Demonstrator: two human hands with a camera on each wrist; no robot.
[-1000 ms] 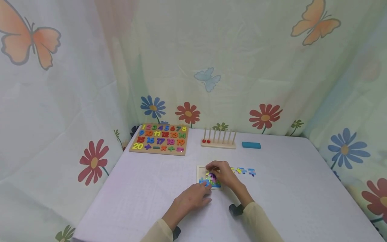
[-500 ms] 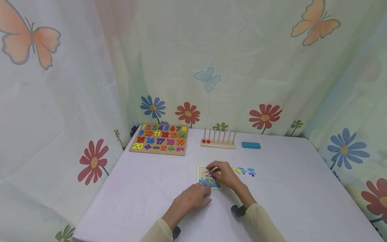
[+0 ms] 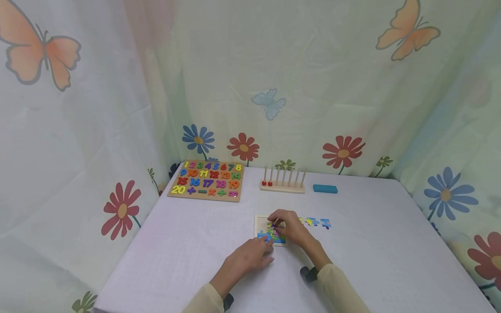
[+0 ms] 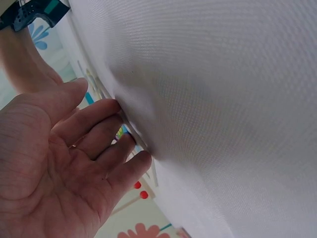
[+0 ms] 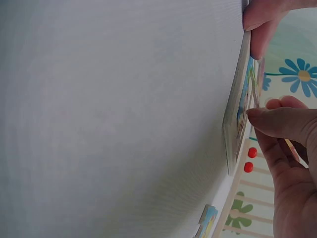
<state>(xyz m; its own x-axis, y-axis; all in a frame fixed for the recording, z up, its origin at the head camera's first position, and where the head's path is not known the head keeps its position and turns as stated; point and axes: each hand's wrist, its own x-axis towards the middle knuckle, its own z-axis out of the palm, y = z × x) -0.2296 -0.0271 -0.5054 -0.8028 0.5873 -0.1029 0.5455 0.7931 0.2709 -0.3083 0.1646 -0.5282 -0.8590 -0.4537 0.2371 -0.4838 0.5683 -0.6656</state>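
Observation:
A small wooden jigsaw tray (image 3: 256, 226) lies on the white cloth, its near part filled with blue, green and purple pieces. My left hand (image 3: 250, 255) rests its fingertips on the tray's near left edge, fingers fairly straight. Over the tray's right side, my right hand (image 3: 292, 227) pinches a puzzle piece (image 5: 255, 87) between thumb and fingers, tilted close above the filled part. The hand covers much of that piece in the head view. To the right of the tray, several loose puzzle pieces (image 3: 325, 223) lie in a row, partly behind the right hand.
A number board (image 3: 207, 195) with coloured numerals stands at the back left. Behind the tray is a wooden peg counter (image 3: 283, 189) with two red beads. A teal block (image 3: 325, 188) lies right of it. Printed curtains (image 3: 219, 65) enclose the table.
The right hand's fingertips shift slightly over the tray and the pinched piece changes its tilt. The left hand stays in place.

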